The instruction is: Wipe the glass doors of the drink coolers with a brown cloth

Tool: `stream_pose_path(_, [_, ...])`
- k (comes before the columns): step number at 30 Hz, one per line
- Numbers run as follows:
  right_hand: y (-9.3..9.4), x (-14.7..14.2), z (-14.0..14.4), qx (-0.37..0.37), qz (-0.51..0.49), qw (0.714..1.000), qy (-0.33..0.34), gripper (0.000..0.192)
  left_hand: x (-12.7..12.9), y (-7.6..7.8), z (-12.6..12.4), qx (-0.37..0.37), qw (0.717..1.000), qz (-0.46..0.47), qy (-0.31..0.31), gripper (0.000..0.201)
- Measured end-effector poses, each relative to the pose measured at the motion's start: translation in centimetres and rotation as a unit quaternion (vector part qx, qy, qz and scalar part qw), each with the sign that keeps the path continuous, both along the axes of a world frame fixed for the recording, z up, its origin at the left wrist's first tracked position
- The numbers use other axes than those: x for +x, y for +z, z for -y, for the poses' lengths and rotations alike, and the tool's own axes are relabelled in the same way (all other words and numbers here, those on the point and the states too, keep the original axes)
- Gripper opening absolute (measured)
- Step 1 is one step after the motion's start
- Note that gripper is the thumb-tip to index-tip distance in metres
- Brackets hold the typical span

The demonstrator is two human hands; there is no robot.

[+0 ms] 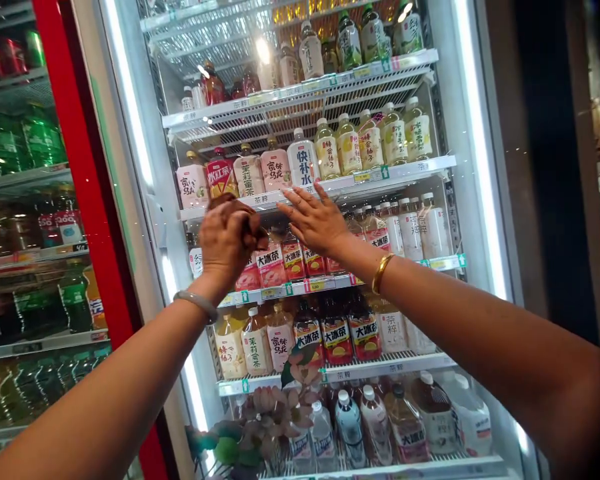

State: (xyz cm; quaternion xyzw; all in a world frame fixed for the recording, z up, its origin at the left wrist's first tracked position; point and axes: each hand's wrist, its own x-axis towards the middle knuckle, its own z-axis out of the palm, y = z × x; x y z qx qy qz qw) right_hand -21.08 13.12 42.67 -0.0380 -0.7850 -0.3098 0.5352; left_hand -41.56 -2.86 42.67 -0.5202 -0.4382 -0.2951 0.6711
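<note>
Both my arms reach up to the glass door of a lit drinks cooler (325, 180). My right hand (315, 220), a gold bangle on its wrist, is spread with its palm toward the glass, fingers apart, nothing in it. To its left my left hand (225, 240), with a pale bangle, has its fingers curled in close to the glass; whatever is in them, if anything, is hidden. A dark reflection overlaps its fingertips. Behind the glass, a row of peach-pink drink bottles (271, 265) and a white-labelled bottle (301, 160) stand near the hands.
Several shelves of bottled drinks (337, 337) fill the cooler. A red door frame (80, 167) parts it from another cooler with green bottles (43, 137) on the left. Faint pink flowers (275, 413) overlay the lower glass, apparently a reflection. A dark panel (550, 167) stands at the right.
</note>
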Motion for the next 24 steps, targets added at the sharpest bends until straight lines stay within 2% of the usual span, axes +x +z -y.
stream_pose_path(2, [0.5,1.2,-1.1,0.002,-0.012,1.0,-0.013,0.053,1.4,-0.6,-1.1,-0.088,0.991,-0.096,0.002,0.028])
stream_pose_path(4, [0.7,1.8,-1.9,0.007,-0.019,1.0,-0.021,0.053,2.4,0.0,-1.9,-0.161,0.975,-0.15,0.01,0.024])
stream_pose_path(5, [0.6,1.9,-2.1,0.01,-0.023,0.999,-0.022,0.053,2.7,0.7,-2.3,-0.163,0.976,-0.142,0.011,0.023])
stream_pose_path(6, [0.5,2.0,-2.3,0.013,-0.028,0.999,-0.022,0.053,3.1,1.4,-2.7,-0.142,0.984,-0.111,0.009,0.023])
stream_pose_path(8, [0.3,1.9,-2.3,0.013,-0.034,0.999,-0.017,0.054,3.9,2.5,-3.6,-0.047,0.999,-0.01,0.0,0.028])
stream_pose_path(10, [0.2,1.8,-2.2,-0.003,-0.043,0.999,-0.016,0.055,5.0,2.4,-4.6,0.015,0.999,0.035,-0.006,0.031])
stream_pose_path(11, [0.2,1.8,-2.1,-0.015,-0.05,0.998,-0.016,0.056,5.6,2.0,-5.0,0.01,1.0,0.02,-0.004,0.031])
stream_pose_path(14, [0.3,2.1,-1.9,-0.056,-0.076,0.995,-0.019,0.057,6.8,0.4,-5.6,-0.081,0.993,-0.081,0.004,0.026])
stream_pose_path(17, [0.4,2.3,-1.8,-0.083,-0.085,0.993,-0.024,0.059,6.7,1.1,-5.3,-0.152,0.982,-0.109,0.012,0.026])
stream_pose_path(19, [0.3,2.1,-1.7,-0.088,-0.085,0.992,-0.025,0.059,6.5,2.4,-5.3,-0.113,0.992,-0.056,0.011,0.028])
stream_pose_path(21, [0.2,2.1,-1.7,-0.084,-0.085,0.993,-0.019,0.059,6.6,3.3,-5.7,-0.025,1.0,0.009,0.004,0.032])
stream_pose_path(22, [0.2,2.1,-1.7,-0.081,-0.084,0.993,-0.016,0.059,6.8,3.3,-5.9,0.005,1.0,0.019,0.002,0.033])
stream_pose_path(24, [0.3,2.8,-2.1,-0.071,-0.069,0.995,-0.017,0.058,7.2,2.8,-6.3,-0.014,1.0,-0.022,0.011,0.03])
